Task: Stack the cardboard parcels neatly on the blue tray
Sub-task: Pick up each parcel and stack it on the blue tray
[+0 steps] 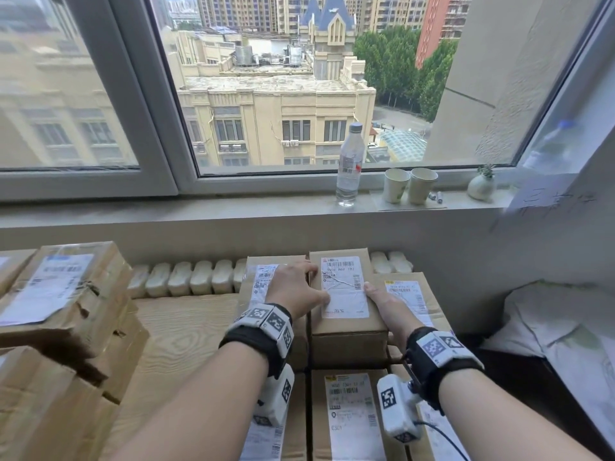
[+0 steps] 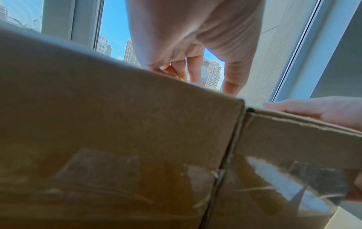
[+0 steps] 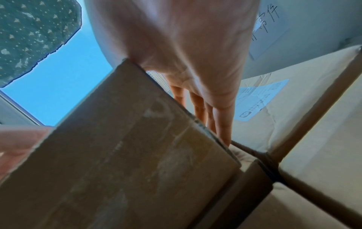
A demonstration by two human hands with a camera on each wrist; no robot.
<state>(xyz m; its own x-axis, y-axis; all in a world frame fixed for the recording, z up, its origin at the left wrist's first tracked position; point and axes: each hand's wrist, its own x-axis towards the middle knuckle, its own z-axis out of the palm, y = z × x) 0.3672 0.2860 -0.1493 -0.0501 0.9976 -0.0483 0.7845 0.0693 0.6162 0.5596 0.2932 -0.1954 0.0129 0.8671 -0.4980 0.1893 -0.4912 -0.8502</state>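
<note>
A cardboard parcel [image 1: 346, 287] with a white label sits on top of other labelled parcels [image 1: 349, 410] at the centre right. My left hand [image 1: 294, 287] holds its left side, thumb on the label and fingers over the seam with the neighbouring parcel [image 1: 259, 277]. On the right side, my right hand [image 1: 382, 302] grips it with the thumb on top and the fingers [image 3: 221, 120] reaching down along the side. The left wrist view shows the parcel's front face [image 2: 293, 139] beside the neighbour's face [image 2: 117, 124]. No blue tray shows in any view.
A rough pile of parcels [image 1: 66, 294] fills the left. Bare wooden tabletop [image 1: 186, 327] lies between the two groups. A radiator [image 1: 193, 277] runs behind. On the sill stand a water bottle [image 1: 349, 161], two paper cups [image 1: 409, 189] and a small vase [image 1: 481, 186]. White fabric [image 1: 549, 327] lies at the right.
</note>
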